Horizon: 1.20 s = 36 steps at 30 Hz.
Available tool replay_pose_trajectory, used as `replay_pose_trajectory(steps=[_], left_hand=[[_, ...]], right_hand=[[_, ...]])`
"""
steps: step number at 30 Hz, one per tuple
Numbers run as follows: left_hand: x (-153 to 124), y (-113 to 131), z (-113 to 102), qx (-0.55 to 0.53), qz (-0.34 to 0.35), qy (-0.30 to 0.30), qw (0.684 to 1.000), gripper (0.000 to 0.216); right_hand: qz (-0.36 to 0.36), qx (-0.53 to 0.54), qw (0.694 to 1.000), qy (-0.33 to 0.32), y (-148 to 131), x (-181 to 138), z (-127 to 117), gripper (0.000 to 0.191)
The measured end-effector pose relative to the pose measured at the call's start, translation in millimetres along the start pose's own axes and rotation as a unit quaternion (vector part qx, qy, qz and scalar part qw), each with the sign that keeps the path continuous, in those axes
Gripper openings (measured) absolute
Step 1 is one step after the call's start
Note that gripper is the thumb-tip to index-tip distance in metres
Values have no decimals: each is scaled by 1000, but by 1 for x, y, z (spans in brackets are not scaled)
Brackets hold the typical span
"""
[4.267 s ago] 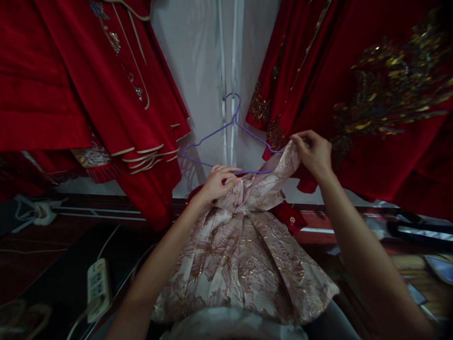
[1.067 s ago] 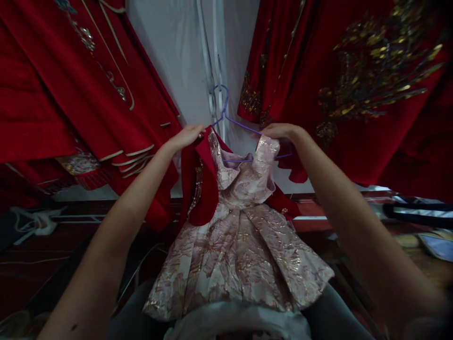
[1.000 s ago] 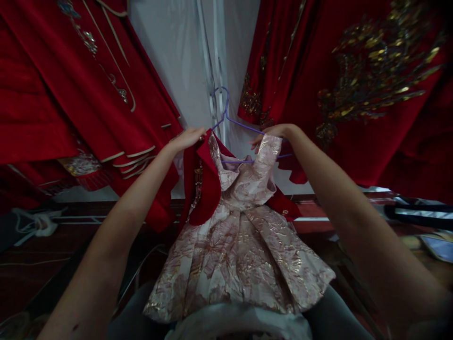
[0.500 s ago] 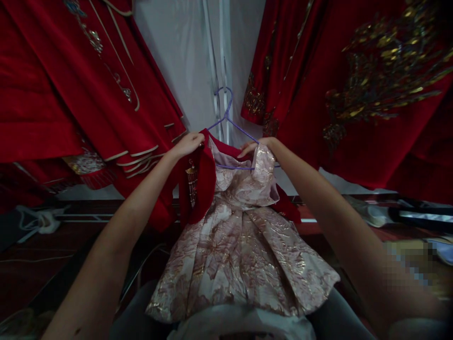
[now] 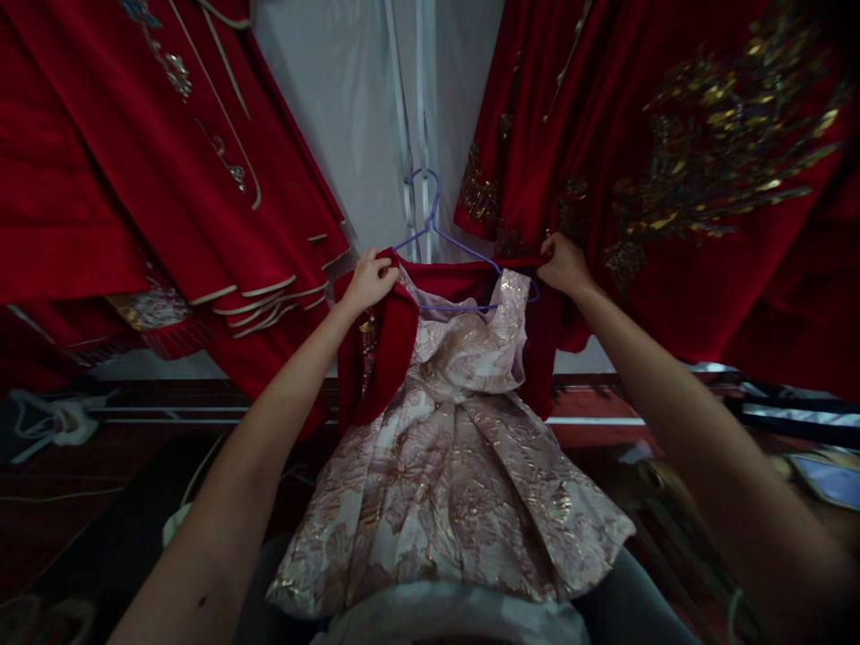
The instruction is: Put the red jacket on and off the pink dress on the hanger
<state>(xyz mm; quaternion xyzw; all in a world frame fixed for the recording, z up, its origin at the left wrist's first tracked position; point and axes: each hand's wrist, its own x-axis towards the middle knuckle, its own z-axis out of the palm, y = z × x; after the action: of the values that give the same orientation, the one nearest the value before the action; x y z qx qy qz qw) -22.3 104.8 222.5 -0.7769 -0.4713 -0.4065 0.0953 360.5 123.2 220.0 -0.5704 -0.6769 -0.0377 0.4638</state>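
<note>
A pale pink brocade dress [image 5: 457,448] with gold threads hangs on a purple wire hanger [image 5: 430,215]. Behind it and over its left shoulder lies a red jacket [image 5: 396,349] with a beaded tassel ornament on its front. My left hand [image 5: 372,279] is closed on the jacket at the left shoulder, beside the dress strap. Out to the right of the hanger, my right hand [image 5: 564,264] pinches the jacket's upper edge, which is stretched across behind the dress neckline. The jacket's back is mostly hidden by the dress.
Red embroidered garments [image 5: 269,179] hang on the left, and more with gold sequins [image 5: 726,134] on the right. Pale straps [image 5: 423,81] run down the grey backdrop [image 5: 322,107]. White cords [image 5: 60,421] lie at the lower left. My legs are under the dress.
My right hand has moved from the dress's right strap outward to the right, drawing the jacket's edge out straight. My left hand stays at the left shoulder, shifted slightly.
</note>
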Motion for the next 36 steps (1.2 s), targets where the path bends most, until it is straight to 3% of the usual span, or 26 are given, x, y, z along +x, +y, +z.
replay_pose_trajectory(steps=[4,9,12,14,19,21,23,26,28,32,36], left_hand=[[-2,-1,6,-6,-6,0,1000,24],[-8,9,8,-15,-19,-19,1000,22],[-17,16,0,4,-27,24,999,20],[-24,16,-9,8,-38,39,998,20],[-31,15,-24,-4,-33,-16,999,22],[-31,27,-18,-22,-10,-29,999,21],[-32,45,-5,-59,19,-47,997,22],[-37,70,15,-168,47,-93,980,24],[-40,79,23,-257,23,-94,962,27],[-48,84,25,-367,-54,-13,929,36],[-62,90,33,-416,-83,19,905,31]], right_hand=[[-5,-10,1000,-6,6,-16,-33,16],[-79,-6,996,-33,-43,-40,-47,25],[-63,-2,994,-86,-60,-46,-34,21],[-39,3,996,-85,-59,-46,-22,17],[37,57,996,61,-61,-45,9,28],[46,92,993,59,-78,-52,25,33],[19,136,991,3,-103,-64,44,37],[-45,247,963,-98,-135,-88,69,36],[-55,340,933,-109,-146,-101,78,35],[-17,469,874,-124,-145,-112,81,36],[41,523,845,-102,-143,-113,81,34]])
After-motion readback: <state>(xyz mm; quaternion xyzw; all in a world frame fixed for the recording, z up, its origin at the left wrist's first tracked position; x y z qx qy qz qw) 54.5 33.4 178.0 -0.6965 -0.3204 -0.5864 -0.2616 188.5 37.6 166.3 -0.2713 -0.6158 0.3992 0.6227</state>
